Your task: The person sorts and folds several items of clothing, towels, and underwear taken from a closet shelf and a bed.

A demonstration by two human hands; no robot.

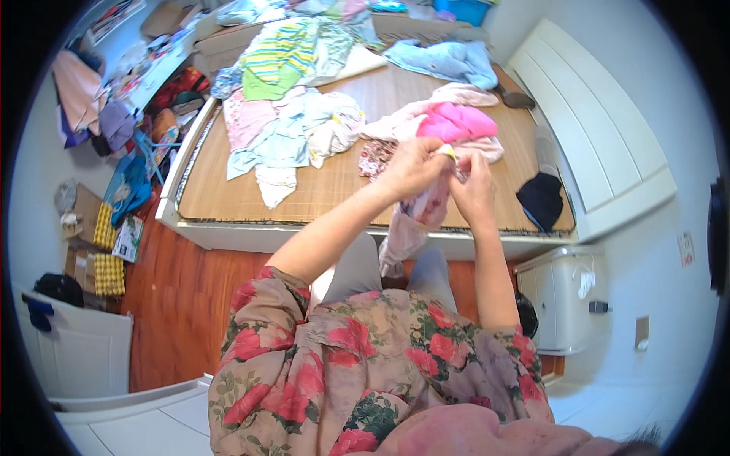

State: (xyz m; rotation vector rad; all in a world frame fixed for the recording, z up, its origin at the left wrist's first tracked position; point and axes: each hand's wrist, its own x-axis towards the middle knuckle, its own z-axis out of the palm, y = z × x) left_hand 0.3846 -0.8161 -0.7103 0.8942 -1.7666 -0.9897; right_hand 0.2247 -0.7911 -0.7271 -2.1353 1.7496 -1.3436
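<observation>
Both my left hand (415,168) and my right hand (474,185) grip the upper part of a pale pink printed garment (425,205). The cloth hangs over the front edge of the bed, between my knees. A small yellow and white bit shows at my fingertips; fingers hide its shape. Just beyond my hands lies a heap of pale pink clothing (393,122) with a bright pink piece (456,122) on top. A small floral cloth (376,158) is beside my left hand.
On the bed mat (331,194) lie light baby clothes (285,125), a striped garment (279,51), a blue garment (442,60), a black cloth (540,199) and a brush (516,100). A white cabinet (562,302) stands right. Cartons and yellow egg trays (108,273) sit left.
</observation>
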